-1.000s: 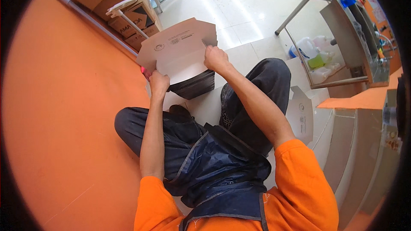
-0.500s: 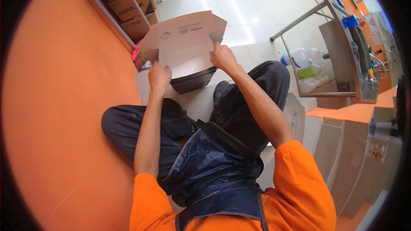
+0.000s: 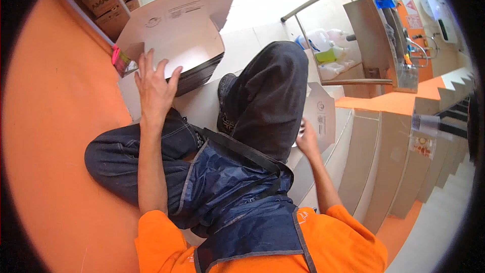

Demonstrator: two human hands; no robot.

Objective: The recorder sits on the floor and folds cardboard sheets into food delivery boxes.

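Two hands apart: my left hand [image 3: 154, 88] lies open, fingers spread, on the flat pale cardboard box blank [image 3: 174, 33] topping the stack; my right hand [image 3: 307, 140] touches another flat cardboard blank [image 3: 323, 116], grip unclear.

A flat carton sheet [image 3: 174, 30] lies on a stack of sheets [image 3: 199, 76], ahead of the raised knee [image 3: 273, 86]; steps [image 3: 384, 172] right.

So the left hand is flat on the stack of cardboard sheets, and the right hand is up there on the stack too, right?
Not quite. The left hand does rest on the stack of cardboard sheets, but the right hand is not on it: the head view shows it low beside the raised knee, at a separate flat cardboard piece.
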